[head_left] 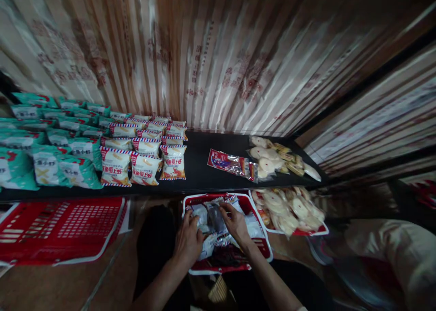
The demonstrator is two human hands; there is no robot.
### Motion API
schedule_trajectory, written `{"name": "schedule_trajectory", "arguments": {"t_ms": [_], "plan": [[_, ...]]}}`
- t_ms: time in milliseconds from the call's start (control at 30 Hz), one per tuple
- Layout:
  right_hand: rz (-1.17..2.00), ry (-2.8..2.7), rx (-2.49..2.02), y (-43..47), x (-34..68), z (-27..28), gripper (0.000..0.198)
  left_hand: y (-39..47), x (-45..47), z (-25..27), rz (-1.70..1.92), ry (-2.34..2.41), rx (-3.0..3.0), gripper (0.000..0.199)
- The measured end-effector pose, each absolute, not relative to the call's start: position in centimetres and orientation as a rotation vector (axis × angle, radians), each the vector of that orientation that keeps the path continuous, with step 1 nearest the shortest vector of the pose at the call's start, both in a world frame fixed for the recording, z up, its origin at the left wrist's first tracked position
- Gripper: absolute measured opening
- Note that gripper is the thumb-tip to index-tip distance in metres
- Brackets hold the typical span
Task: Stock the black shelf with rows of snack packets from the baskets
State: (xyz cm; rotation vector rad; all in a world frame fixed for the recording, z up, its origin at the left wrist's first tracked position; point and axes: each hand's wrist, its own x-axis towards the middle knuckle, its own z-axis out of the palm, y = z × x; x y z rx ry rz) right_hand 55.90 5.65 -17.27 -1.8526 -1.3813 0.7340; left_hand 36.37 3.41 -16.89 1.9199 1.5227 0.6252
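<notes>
My two hands are inside a red shopping basket (pixel 265 252) with a white rim, between my knees. It holds several white snack bags (pixel 207 247) with red-and-blue striped edges. At its left side my left hand (pixel 189 236) is closed, fingers curled against a pale snack bag (pixel 200 214). My right hand (pixel 235 222) pinches the edge of a grey, shiny snack bag (pixel 216 218) in the middle of the basket. The fingertips of both hands are partly hidden among the bags.
On the black shelf (pixel 197 161) ahead stand green snack bags (pixel 81 149), white striped bags (pixel 116 165), red packets (pixel 226 161) and bagged pale round slices (pixel 267 158). Another red basket (pixel 81 229) lies left; a filled one (pixel 320 231) stands right. A person's pale sleeve (pixel 398 243) shows at right.
</notes>
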Motion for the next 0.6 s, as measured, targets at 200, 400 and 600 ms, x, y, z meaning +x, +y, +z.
{"name": "schedule_trajectory", "arguments": {"t_ms": [200,400,600], "plan": [[0.475,-1.764,-2.063,3.7,57.9,-19.4,0.045,2.9,40.1,-17.8,0.326,1.419,1.756,0.043],[0.552,-1.840,-2.195,4.0,57.6,-20.7,0.058,4.2,40.4,-19.1,0.336,1.467,1.643,0.035],[0.601,-1.683,-2.090,4.1,57.2,-20.9,0.060,3.8,41.1,-20.4,0.487,1.455,1.501,0.033]]}}
